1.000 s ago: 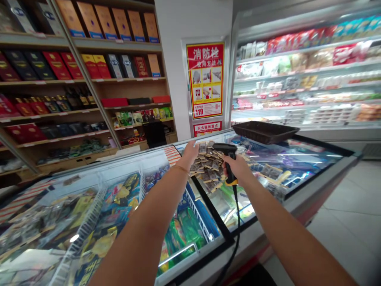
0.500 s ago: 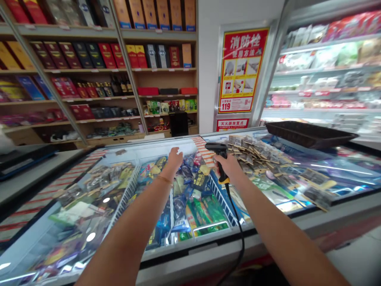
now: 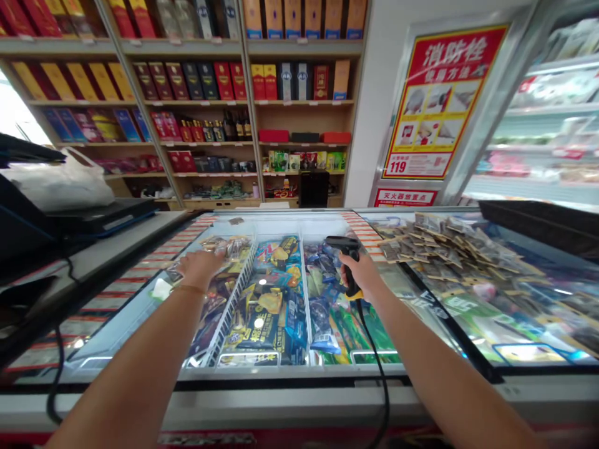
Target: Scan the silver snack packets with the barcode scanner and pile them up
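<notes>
My right hand is wrapped round the grip of a black and yellow barcode scanner, held over the chest freezer with its head pointing left. A black cable hangs from the scanner's grip down past the freezer's front edge. My left hand reaches over the freezer's left section, fingers spread, beside some clear-wrapped packets. Whether it touches them cannot be made out. Below and between my hands lie blue and yellow bagged goods and green packs, split by white wire dividers.
Many small brown packets are heaped at the right, near a black tray. A counter at the left bears a white plastic bag and dark equipment. Shelves of boxes and a red fire-hydrant poster stand behind.
My left hand has moved left, from above the middle section to the left section. The view has turned left. My right hand still holds the barcode scanner.
</notes>
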{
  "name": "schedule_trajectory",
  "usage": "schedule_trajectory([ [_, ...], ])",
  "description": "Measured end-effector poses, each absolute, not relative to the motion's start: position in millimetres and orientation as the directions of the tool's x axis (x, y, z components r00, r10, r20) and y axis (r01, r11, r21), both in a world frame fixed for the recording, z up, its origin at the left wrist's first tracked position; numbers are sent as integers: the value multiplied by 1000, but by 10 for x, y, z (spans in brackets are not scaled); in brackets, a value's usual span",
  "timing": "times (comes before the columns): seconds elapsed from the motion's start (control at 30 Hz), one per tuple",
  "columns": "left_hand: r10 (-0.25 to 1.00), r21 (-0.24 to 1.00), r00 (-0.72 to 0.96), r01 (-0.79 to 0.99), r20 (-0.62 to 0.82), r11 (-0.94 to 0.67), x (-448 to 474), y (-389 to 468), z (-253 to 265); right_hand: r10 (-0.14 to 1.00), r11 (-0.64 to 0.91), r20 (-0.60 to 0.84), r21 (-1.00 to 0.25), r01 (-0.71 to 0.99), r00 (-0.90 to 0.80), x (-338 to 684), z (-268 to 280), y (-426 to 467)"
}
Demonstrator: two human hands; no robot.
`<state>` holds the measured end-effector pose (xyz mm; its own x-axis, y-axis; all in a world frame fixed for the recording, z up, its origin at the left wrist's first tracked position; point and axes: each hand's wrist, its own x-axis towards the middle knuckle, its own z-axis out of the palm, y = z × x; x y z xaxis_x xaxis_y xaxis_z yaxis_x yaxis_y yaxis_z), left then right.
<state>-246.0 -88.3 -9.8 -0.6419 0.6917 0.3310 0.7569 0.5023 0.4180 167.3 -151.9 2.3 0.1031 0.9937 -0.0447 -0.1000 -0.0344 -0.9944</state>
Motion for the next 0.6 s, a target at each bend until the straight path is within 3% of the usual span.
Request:
schedule_trajectory([
  [0.07,728,382,-605,787,322,485,-2471,-937,-125,995,-38,-45,-996,-84,84,1696,-48,-1517],
  [0.2,707,384,-552,829,442,407,-2319,-1019,-77,995,-19,-26,-997,-71,99,1737,-50,-1548],
  [0.33,695,594,-601,744,395,306,-2082,-1008,81,995,-10,-15,-998,-54,96,1738,10,-1602],
  [0.43,688,744,-548,668,476,17,-1738,-909,161,997,-15,-18,-999,-32,69,1716,29,-1644],
  [0.5,709,830,-519,532,478,-170,-1395,-801,146,998,-11,-12,-1000,-15,57,1702,25,-1675],
  [0.6,798,940,-506,253,329,-227,-815,-606,13,1000,23,24,-999,26,20,1694,3,-1721],
])
